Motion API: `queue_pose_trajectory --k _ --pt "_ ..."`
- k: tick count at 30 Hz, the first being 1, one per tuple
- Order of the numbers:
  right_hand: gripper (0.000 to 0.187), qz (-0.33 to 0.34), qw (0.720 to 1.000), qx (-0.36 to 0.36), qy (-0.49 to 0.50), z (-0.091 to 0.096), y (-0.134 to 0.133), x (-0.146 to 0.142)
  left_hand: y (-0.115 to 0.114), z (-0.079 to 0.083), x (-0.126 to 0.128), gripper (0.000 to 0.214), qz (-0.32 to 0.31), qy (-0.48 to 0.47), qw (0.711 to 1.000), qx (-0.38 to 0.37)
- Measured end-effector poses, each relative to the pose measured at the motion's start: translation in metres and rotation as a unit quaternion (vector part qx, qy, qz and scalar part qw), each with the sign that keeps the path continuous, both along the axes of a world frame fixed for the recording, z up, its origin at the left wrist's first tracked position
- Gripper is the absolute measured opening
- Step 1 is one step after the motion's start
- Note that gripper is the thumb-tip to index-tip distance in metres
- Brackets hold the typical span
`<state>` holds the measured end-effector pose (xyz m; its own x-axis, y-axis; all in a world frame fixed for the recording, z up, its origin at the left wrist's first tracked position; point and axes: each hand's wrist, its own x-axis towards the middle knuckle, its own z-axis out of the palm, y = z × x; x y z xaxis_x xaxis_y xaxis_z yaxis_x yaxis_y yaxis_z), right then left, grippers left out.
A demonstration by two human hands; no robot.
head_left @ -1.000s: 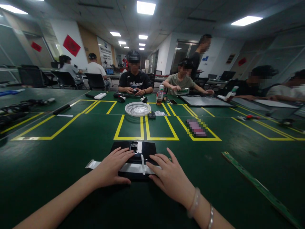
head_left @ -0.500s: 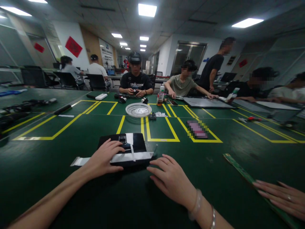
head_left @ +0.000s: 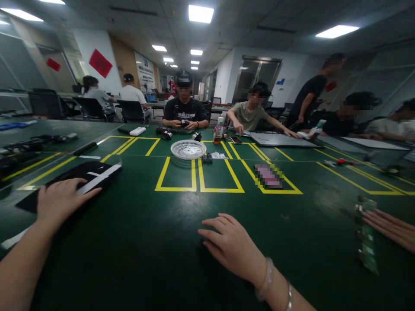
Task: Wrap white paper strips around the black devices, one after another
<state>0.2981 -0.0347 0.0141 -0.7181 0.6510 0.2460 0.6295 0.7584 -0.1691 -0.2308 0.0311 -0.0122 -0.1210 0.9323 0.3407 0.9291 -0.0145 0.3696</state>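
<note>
At the left of the table my left hand (head_left: pixel 63 201) grips a flat black panel (head_left: pixel 61 175) crossed by white tape strips. Its fingers lie over the panel and the thumb stretches along the near side. A pale ribbon-like strip (head_left: pixel 16 238) sticks out near my left wrist. My right hand (head_left: pixel 231 244), with bracelets at the wrist, is at the front middle of the table. Its fingers are loosely spread and nothing is in them. At the right edge another person's hand (head_left: pixel 392 224) holds a long green circuit board (head_left: pixel 369 235), blurred by motion.
Yellow tape outlines mark the green table. A white round basket (head_left: pixel 177 154) stands beyond my hands, with a small black part (head_left: pixel 207 159) beside it. A phone (head_left: pixel 268 176) lies to the right, a bottle (head_left: pixel 218 133) farther back. Cables (head_left: pixel 26 149) lie far left. Several people sit around.
My left hand has carried the black panel from the middle to the left and turned it. My right hand has hardly moved. The neighbour's hand has raised the green board.
</note>
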Motion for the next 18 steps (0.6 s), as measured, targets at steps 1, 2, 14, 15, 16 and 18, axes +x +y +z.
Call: queue_pose_trajectory --k 1,2,14,15,16,18 --pt "0.030 -0.001 1.000 -0.001 0.000 -0.001 0.000 0.000 -0.002 -0.004 -0.013 0.066 0.059 0.012 0.998 0.001" --pt "0.030 -0.003 1.000 -0.001 -0.002 -0.001 0.000 0.000 -0.005 -0.009 -0.024 0.070 0.129 0.035 0.991 0.007" --pt "0.027 -0.003 1.000 -0.014 -0.013 -0.002 0.001 -0.001 -0.008 -0.032 -0.057 0.094 0.233 0.078 0.964 -0.100" --pt "0.027 -0.003 1.000 -0.014 -0.014 -0.002 0.001 -0.001 -0.008 -0.031 -0.056 0.094 0.235 0.070 0.964 -0.102" --pt "0.027 -0.004 1.000 -0.013 -0.015 -0.001 0.001 -0.002 -0.008 -0.030 -0.054 0.095 0.243 0.055 0.963 -0.106" --pt "0.028 -0.005 1.000 -0.012 -0.018 -0.001 0.001 -0.002 -0.009 -0.025 -0.050 0.093 0.254 0.010 0.960 -0.121"
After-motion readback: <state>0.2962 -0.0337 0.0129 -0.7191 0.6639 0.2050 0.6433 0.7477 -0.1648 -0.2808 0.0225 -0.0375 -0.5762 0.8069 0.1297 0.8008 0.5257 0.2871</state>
